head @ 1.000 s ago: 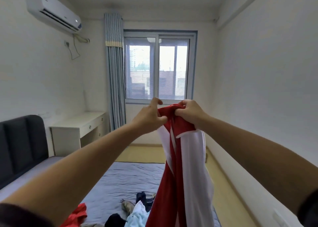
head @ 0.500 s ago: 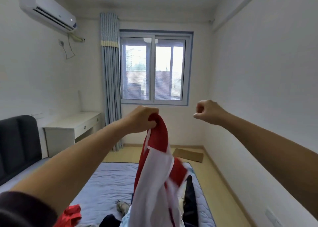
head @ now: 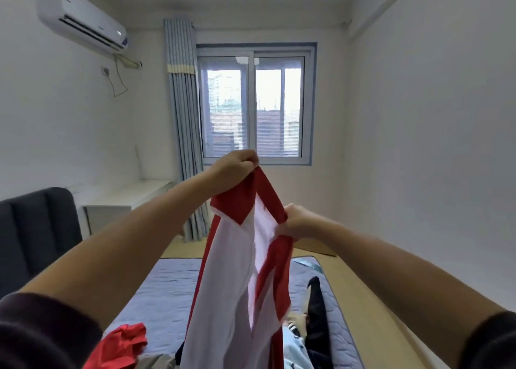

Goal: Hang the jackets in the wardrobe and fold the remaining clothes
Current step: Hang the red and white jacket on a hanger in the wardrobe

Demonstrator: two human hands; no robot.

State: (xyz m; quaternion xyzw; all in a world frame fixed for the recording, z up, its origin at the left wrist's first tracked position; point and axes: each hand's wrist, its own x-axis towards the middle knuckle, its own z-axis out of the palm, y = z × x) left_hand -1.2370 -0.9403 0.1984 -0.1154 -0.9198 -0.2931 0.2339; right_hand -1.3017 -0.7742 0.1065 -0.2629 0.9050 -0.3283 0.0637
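Observation:
A red and white jacket (head: 234,271) hangs in the air in front of me over the bed. My left hand (head: 237,163) pinches its red top edge at the highest point. My right hand (head: 297,220) grips a red edge lower and to the right, so the cloth is stretched between both hands. On the bed (head: 167,290) below lie a crumpled red garment (head: 122,343), a light blue garment (head: 294,352) and a black garment (head: 317,312). No wardrobe is in view.
A dark headboard (head: 36,234) stands at the left, a white desk (head: 125,201) beside it. Curtain (head: 184,134) and window (head: 254,106) fill the far wall. Wooden floor (head: 360,298) runs along the bed's right side, with flat cardboard (head: 318,247) near the far wall.
My right hand, which had let go and hung shut in the air, has come down and taken hold of the jacket's edge again. My left hand has kept its grip and risen a little.

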